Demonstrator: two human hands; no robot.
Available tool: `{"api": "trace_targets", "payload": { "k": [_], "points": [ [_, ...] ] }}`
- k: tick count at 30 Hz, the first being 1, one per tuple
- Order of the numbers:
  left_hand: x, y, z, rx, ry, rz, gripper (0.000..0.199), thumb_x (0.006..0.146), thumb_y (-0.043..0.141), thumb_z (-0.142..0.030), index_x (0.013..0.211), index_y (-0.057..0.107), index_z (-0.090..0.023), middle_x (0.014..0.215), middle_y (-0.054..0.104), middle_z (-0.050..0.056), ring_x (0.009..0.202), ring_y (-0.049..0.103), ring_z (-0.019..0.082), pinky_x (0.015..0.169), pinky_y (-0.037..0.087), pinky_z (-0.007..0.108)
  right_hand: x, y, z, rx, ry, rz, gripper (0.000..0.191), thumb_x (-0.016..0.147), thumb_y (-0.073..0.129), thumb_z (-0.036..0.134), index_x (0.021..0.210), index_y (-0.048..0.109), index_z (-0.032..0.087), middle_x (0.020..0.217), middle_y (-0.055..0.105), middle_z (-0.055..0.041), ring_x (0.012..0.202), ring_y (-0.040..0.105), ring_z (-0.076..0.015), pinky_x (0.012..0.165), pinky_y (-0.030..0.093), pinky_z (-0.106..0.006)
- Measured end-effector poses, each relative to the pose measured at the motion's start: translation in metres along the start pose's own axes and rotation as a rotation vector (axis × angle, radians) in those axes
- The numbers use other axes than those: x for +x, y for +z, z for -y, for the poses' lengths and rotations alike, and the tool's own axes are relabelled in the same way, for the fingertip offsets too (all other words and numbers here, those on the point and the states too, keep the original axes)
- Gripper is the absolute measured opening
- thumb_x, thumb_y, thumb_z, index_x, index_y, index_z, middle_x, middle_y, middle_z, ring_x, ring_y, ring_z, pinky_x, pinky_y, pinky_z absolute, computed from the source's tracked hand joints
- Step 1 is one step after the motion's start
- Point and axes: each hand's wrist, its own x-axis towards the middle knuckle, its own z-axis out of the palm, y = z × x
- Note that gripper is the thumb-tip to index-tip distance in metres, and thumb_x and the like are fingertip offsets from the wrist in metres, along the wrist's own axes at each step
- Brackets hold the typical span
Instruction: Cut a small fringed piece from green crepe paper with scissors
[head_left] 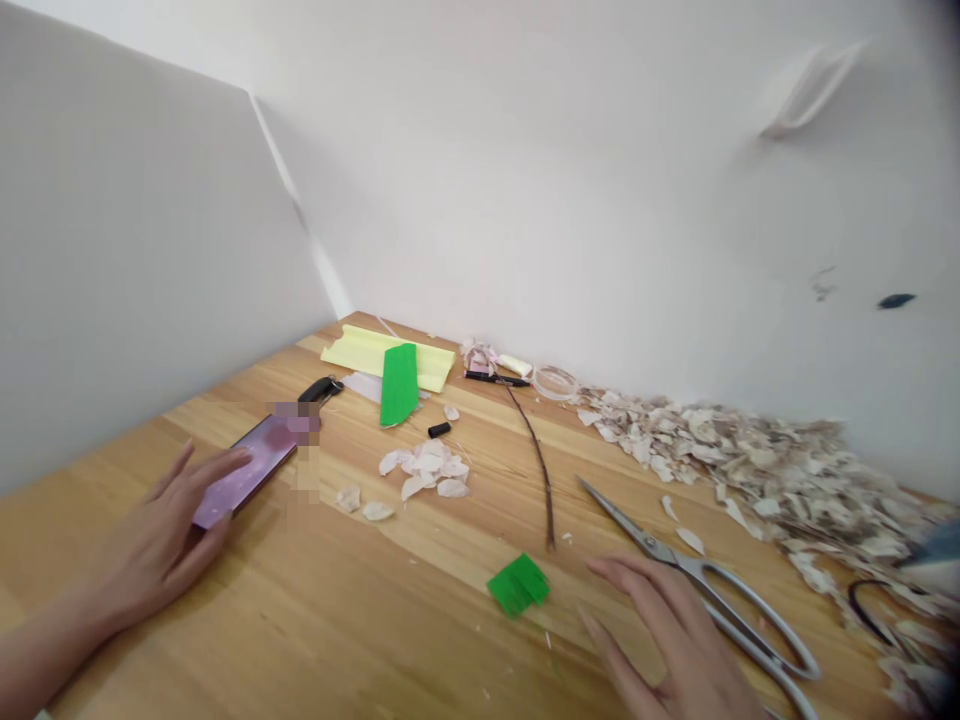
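My left hand (176, 525) lies over the lower end of a smartphone (259, 455) with a lit purple screen, its fingers spread and one fingertip on the glass. At the lower right my right hand (671, 635) hovers near the table, fingers apart and nothing between them. Just left of it lies a small piece of green paper (519, 585) with cut strips. Metal scissors (660, 552) rest with parted handles beside and partly behind the right hand. A thin brown twig (541, 465) lies beyond the green piece. White petal-like pieces (426, 468) form a small pile mid-table.
A large heap of dry whitish scraps (712, 450) runs along the wall on the right. Farther back are yellow paper (356, 350), a larger green paper piece (399, 385), a black pen (496, 379), a clear tape roll (555, 382), a black cap (439, 430) and keys (321, 389).
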Motion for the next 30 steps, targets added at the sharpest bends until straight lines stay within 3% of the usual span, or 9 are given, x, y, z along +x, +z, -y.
{"api": "trace_targets", "payload": {
  "k": [4, 10, 18, 23, 30],
  "points": [
    [-0.005, 0.0, 0.002, 0.027, -0.134, -0.06, 0.047, 0.083, 0.033, -0.03, 0.127, 0.027, -0.014, 0.117, 0.056, 0.015, 0.114, 0.052, 0.028, 0.11, 0.015, 0.051, -0.003, 0.006, -0.001, 0.016, 0.023, -0.009, 0.024, 0.085, 0.045, 0.034, 0.107, 0.049, 0.023, 0.096, 0.059, -0.0074, 0.089, 0.06, -0.0233, 0.072, 0.051, -0.035],
    [-0.007, 0.003, 0.003, -0.018, -0.166, -0.011, 0.046, 0.083, 0.032, -0.032, 0.126, 0.026, -0.018, 0.115, 0.06, 0.012, 0.119, 0.047, 0.029, 0.106, 0.023, 0.054, -0.011, 0.012, -0.003, 0.045, 0.054, 0.031, 0.024, 0.085, 0.047, 0.033, 0.106, 0.049, 0.023, 0.099, 0.058, -0.0076, 0.092, 0.058, -0.0236, 0.074, 0.051, -0.036],
    [-0.01, 0.005, 0.006, 0.016, -0.103, 0.041, 0.045, 0.08, 0.038, -0.031, 0.124, 0.03, -0.022, 0.122, 0.056, 0.01, 0.127, 0.036, 0.032, 0.102, 0.032, 0.054, -0.016, 0.01, 0.0, 0.071, 0.067, 0.049, 0.024, 0.085, 0.047, 0.032, 0.107, 0.048, 0.022, 0.099, 0.057, -0.0084, 0.092, 0.058, -0.0235, 0.074, 0.051, -0.036],
    [-0.013, 0.008, 0.008, -0.005, -0.133, 0.037, 0.05, 0.078, 0.041, -0.031, 0.126, 0.029, -0.026, 0.127, 0.052, 0.008, 0.133, 0.021, 0.034, 0.099, 0.037, 0.054, -0.014, 0.011, 0.002, 0.088, 0.065, 0.044, 0.025, 0.085, 0.048, 0.032, 0.108, 0.048, 0.023, 0.099, 0.058, -0.0083, 0.092, 0.058, -0.0235, 0.074, 0.052, -0.036],
    [-0.018, 0.011, 0.009, -0.008, -0.069, 0.089, 0.05, 0.08, 0.041, -0.027, 0.128, 0.028, -0.026, 0.13, 0.049, 0.009, 0.133, 0.021, 0.033, 0.097, 0.04, 0.05, -0.014, 0.01, 0.001, 0.074, 0.034, 0.033, 0.024, 0.086, 0.047, 0.032, 0.108, 0.048, 0.023, 0.098, 0.057, -0.0082, 0.09, 0.059, -0.0227, 0.072, 0.052, -0.034]
  ]
}}
